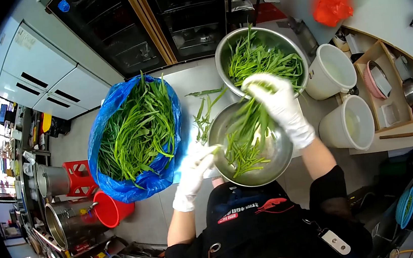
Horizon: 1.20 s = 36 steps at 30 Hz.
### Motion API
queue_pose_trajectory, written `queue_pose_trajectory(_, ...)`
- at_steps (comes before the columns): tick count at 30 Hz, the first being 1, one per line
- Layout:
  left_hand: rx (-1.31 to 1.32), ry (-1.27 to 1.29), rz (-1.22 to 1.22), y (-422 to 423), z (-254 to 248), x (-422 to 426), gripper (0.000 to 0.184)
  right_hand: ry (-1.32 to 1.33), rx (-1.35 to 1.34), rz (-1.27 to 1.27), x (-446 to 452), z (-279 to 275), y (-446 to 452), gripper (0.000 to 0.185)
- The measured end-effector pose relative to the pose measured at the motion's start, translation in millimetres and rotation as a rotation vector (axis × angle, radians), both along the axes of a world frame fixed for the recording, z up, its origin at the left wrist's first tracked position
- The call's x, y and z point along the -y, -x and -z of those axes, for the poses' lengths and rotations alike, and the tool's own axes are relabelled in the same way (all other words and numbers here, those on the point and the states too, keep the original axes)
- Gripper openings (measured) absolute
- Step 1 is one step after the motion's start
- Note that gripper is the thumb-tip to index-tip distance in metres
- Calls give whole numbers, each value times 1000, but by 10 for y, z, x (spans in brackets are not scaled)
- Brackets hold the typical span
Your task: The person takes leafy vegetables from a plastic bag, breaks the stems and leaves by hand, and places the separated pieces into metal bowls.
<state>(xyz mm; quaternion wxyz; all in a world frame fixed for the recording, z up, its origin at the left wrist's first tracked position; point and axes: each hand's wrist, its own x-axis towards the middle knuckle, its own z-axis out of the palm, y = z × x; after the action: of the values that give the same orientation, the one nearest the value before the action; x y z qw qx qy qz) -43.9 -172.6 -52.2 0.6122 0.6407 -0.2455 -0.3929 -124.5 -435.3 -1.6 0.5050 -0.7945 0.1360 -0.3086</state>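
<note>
"White gloves cover both hands. What does the right hand (275, 103) have?"

"A bunch of greens (253, 118). Its fingers are curled closed round the upper part, and the stalks hang down inside the steel bowl (282, 157)."

"And the left hand (194, 173)?"

"Just beside that bowl's left rim, fingers partly bent, thumb and forefinger towards the rim. The tips are small and bright here, so I can't tell whether they pinch anything."

"What's round the bowl?"

"Beyond it, a larger bowl (282, 43) heaped with more greens. Well to its left, a blue bag (121, 189) stuffed full; between bag and bowl, some loose stalks (203, 120). To its right, two white buckets (336, 134)."
</note>
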Motion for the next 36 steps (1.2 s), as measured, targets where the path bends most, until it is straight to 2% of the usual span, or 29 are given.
queue_pose_trajectory(1,218,-25,97,32,174,67,33,69,121,42,187,-145,-14,13)
queue_pose_trajectory(2,246,-49,132,129,417,158,39,423,140,119,450,-279,-46,17)
queue_pose_trajectory(4,694,-271,156,318,635,295,50,755,191,268,815,-453,-214,19)
queue_pose_trajectory(5,761,-286,133,380,710,324,54,804,232,267,949,-490,-341,20)
queue_pose_trajectory(6,829,-303,109,419,759,334,58,966,211,289,1117,-461,-473,17)
queue_pose_trajectory(9,744,-277,-35,411,724,274,55,1457,149,206,1617,-116,-918,20)
queue_pose_trajectory(10,707,-262,-97,389,666,236,54,1541,30,176,1737,101,-1069,21)
queue_pose_trajectory(12,552,-264,-256,371,502,135,41,1538,-13,98,1845,618,-1307,18)
queue_pose_trajectory(14,534,-235,-368,289,534,-2,34,1542,-280,-31,1816,1119,-1464,21)
queue_pose_trajectory(16,493,-259,-428,237,442,-113,30,1442,-463,-89,1674,1525,-1519,23)
queue_pose_trajectory(19,451,-266,-536,222,445,-265,28,1175,-711,-41,1623,2068,-1663,22)
queue_pose_trajectory(20,458,-237,-568,223,479,-316,27,1187,-834,-75,1594,2058,-1698,20)
queue_pose_trajectory(22,413,-262,-652,199,612,-417,26,1087,-833,-119,1588,1983,-1708,29)
queue_pose_trajectory(24,465,-329,-654,161,477,-465,25,994,-890,-214,1532,1751,-1742,49)
queue_pose_trajectory(26,484,-248,-755,97,576,-530,30,1015,-896,-246,1579,1745,-1740,75)
queue_pose_trajectory(28,682,-361,-786,-11,498,-608,30,1049,-939,-233,1439,1440,-1675,89)
queue_pose_trajectory(31,729,-506,-944,-203,503,-748,22,1077,-828,-156,1338,1158,-1531,90)
queue_pose_trajectory(32,762,-580,-989,-250,519,-768,17,1067,-724,-114,1324,1134,-1481,83)
queue_pose_trajectory(34,563,-752,-853,-349,570,-818,20,971,-585,-42,1232,1085,-1386,71)
queue_pose_trajectory(36,154,-689,-676,-412,582,-701,30,916,-456,-73,1065,997,-1231,53)
